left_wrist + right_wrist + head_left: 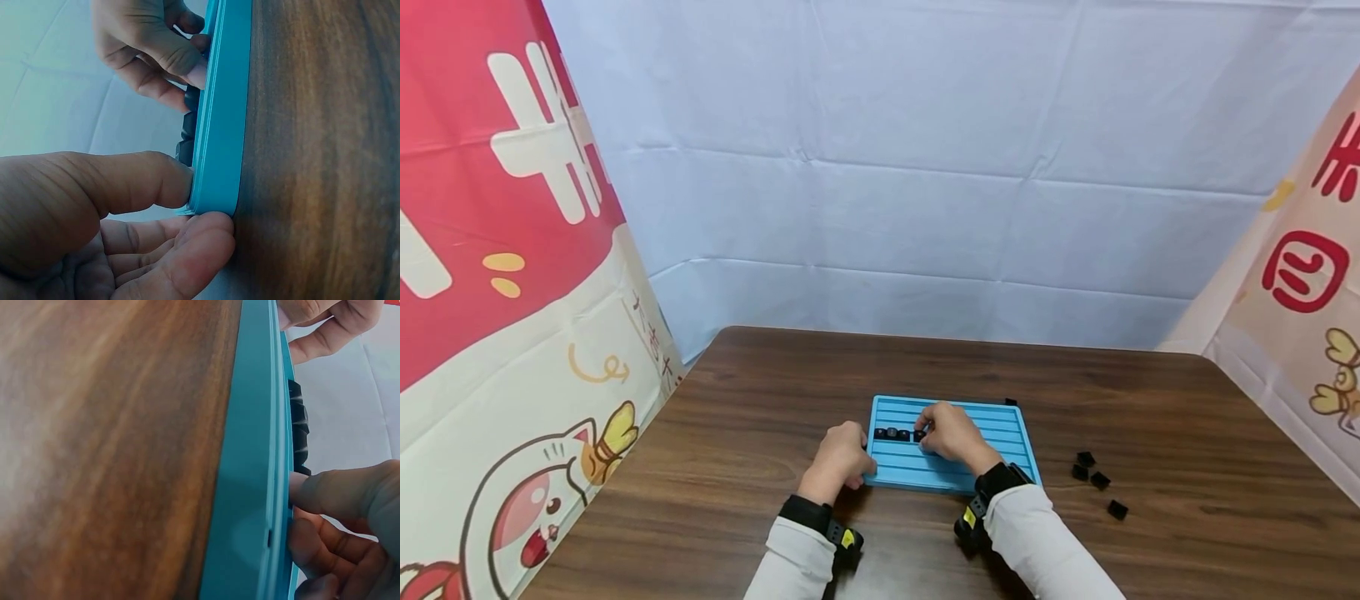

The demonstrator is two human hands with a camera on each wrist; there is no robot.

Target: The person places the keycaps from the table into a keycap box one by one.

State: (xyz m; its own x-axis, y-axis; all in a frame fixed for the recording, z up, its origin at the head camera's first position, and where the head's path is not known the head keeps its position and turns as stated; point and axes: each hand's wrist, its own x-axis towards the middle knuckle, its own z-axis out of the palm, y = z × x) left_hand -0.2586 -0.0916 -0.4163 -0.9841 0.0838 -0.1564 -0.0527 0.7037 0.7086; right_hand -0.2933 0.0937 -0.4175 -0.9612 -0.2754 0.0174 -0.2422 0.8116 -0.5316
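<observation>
My left hand (841, 458) pinches the blue ridged plastic tray (910, 463), likely stiff, near nine o'clock, while my right hand (952, 432) pinches a likely light black cube (919, 436), best gripped by its sides.

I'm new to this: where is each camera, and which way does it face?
Head: head-worn, facing forward and down at the blue tray; left grip, right grip, white sleeves show.
Left wrist: worn there, facing the tray's side; both grips show.
Right wrist: likewise; both grips show.
Both wrist views share tray and black pieces.
</observation>
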